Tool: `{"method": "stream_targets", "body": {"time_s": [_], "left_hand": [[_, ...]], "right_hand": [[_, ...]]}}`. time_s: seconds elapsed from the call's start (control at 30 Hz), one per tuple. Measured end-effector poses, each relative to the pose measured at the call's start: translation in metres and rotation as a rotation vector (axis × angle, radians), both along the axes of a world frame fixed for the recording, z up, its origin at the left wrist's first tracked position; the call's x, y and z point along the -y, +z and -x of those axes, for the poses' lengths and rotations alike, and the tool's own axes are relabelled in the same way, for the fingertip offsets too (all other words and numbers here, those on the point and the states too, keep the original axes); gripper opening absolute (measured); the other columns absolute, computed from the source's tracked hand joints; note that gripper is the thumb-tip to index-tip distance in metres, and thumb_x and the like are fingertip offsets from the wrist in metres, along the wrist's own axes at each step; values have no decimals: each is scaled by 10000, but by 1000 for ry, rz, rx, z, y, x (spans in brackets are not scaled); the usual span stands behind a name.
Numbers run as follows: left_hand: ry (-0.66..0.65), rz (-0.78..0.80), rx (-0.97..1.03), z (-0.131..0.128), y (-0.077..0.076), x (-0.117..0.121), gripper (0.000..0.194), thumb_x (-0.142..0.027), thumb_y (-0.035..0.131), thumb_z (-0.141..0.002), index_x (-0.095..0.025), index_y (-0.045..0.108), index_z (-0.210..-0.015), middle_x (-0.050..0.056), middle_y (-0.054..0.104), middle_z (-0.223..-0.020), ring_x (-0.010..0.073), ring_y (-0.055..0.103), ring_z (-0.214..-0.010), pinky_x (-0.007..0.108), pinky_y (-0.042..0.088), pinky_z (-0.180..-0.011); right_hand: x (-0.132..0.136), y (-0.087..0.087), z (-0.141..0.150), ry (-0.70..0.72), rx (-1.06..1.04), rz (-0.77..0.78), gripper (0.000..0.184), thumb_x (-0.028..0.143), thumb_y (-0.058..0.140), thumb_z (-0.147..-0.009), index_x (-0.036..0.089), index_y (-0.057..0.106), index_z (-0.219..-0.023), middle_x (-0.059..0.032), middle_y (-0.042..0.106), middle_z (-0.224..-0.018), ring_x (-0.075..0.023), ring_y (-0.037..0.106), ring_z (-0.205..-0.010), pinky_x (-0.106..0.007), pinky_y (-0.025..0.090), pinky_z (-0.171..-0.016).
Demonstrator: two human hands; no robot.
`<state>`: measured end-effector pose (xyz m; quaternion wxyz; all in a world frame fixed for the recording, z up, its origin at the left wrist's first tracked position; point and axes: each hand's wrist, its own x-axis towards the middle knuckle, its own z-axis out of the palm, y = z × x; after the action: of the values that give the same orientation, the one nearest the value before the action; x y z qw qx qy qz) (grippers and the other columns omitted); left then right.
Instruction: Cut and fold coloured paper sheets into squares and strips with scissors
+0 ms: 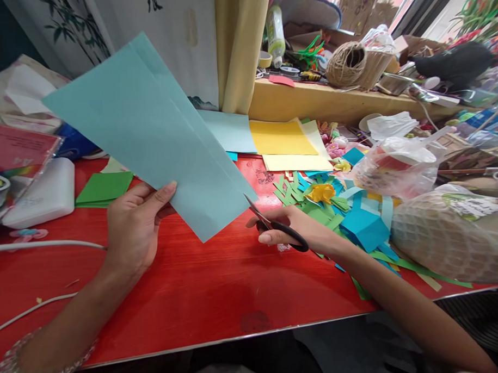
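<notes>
Two bare hands work near the centre of the frame, above the red table (pixel 187 303). The left hand (pixel 132 228) clamps the pale blue paper (pixel 157 140) at its lower left edge, thumb on the near face and fingers bent behind; the sheet slants from upper left to centre, raised off the table. The right hand (pixel 297 223) has its fingers closed around the scissors (pixel 303 241), whose blades point up and left at the sheet's right-hand corner. Whether they have bitten into it cannot be told.

Faint lines run along the sheet's upper right side and look like a useful guide for a straight cut. The grip sits well away from the blades, which is safe but may let the corner flex; holding the paper taut, square to the blades, and using long, smooth strokes should keep the edge clean. Green paper strips (pixel 288 191) lie right of centre.
</notes>
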<state>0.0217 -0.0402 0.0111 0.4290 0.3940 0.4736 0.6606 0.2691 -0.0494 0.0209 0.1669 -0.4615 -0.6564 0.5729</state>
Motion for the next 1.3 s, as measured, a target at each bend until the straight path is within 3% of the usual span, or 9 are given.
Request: {"method": "stream_targets", "body": {"time_s": [0.53,0.87,1.3], "left_hand": [[3,-14,7,2,0,0,94,-182,735,-680,-143,711,-763,27,697,-841,141,618,-752,243,548,-626],[8,-23,24,1,1,-1,116,-177,738,-680,-148,720,-791,25,705,-855,126,617,-741,230,549,-628],[0,-28,35,2,3,-1,88,-160,732,-685,-147,722,-771,16,706,-833,111,614,-717,191,554,-598]], "right_hand": [[4,4,7,-42,-41,32,304,441,702,-683,176,625,-811,19,494,-648,-101,472,-591,-226,372,-525],[6,0,14,-82,-82,22,284,425,699,-682,175,565,-663,33,445,-587,-88,451,-548,-210,365,-480],[8,-8,13,-101,-44,-37,280,397,664,-733,176,520,-638,50,419,-551,-77,466,-481,-222,341,-461]]}}
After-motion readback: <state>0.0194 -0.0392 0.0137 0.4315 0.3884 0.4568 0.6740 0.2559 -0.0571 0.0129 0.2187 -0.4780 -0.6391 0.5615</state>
